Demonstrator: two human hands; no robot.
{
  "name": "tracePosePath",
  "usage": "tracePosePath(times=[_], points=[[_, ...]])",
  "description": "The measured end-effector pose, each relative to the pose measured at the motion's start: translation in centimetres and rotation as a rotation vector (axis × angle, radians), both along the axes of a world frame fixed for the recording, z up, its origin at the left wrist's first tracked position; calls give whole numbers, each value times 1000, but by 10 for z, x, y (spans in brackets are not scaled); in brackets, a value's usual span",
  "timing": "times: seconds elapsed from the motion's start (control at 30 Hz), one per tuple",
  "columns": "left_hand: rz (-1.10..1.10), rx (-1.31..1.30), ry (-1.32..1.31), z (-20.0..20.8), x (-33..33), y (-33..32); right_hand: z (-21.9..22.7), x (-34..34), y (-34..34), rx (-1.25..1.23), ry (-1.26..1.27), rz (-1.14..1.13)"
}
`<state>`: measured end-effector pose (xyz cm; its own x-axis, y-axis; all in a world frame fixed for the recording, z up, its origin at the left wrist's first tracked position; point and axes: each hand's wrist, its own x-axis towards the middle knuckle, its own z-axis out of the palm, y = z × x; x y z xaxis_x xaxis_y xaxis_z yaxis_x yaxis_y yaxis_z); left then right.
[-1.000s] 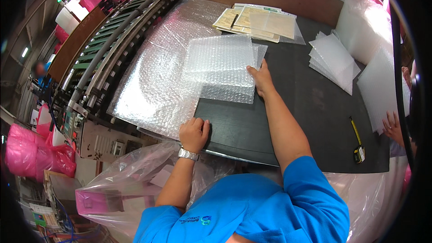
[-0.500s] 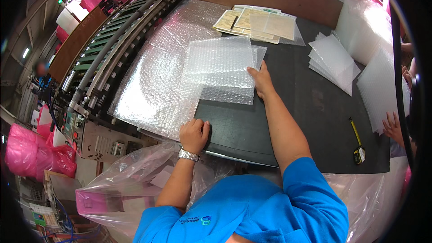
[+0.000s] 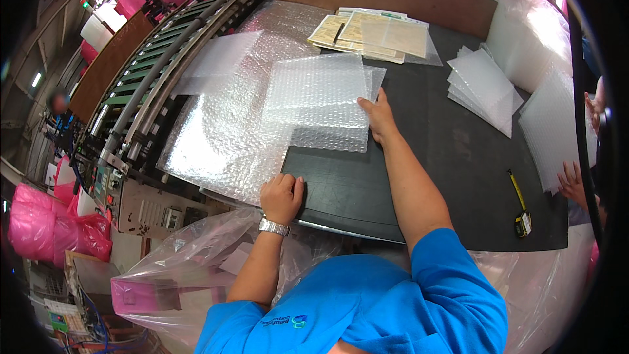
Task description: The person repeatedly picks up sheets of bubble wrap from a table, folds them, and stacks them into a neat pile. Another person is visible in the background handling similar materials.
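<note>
Pale sheet (image 3: 223, 56) has come in over the big bubble-wrap sheet (image 3: 216, 151), along the worktop's (image 3: 445, 157) left edge. Bubble-wrap stack (image 3: 318, 85) sits mid-worktop, your right grip (image 3: 380, 118) touching its right edge; can't tell if pinching. Left grip (image 3: 282, 196) curled near the front edge, nothing visible in it. Looks like steadying the stack; reaching the pale sheet would call for uncurling your left.

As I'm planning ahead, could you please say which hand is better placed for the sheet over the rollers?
Probably the left hand: apparently empty, nearer the sheet; the right hand touches the stack.
</note>
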<state>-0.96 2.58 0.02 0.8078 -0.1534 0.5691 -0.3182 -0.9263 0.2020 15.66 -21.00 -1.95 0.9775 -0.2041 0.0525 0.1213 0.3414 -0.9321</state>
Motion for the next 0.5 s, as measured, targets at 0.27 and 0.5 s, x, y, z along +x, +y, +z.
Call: tracePosePath(times=[0.27, 0.5], points=[[0, -5, -2, 2, -1, -1, 9, -6, -2, 27, 35, 54], [-9, -28, 1, 2, -1, -2, 16, -12, 0, 50, 58, 37]])
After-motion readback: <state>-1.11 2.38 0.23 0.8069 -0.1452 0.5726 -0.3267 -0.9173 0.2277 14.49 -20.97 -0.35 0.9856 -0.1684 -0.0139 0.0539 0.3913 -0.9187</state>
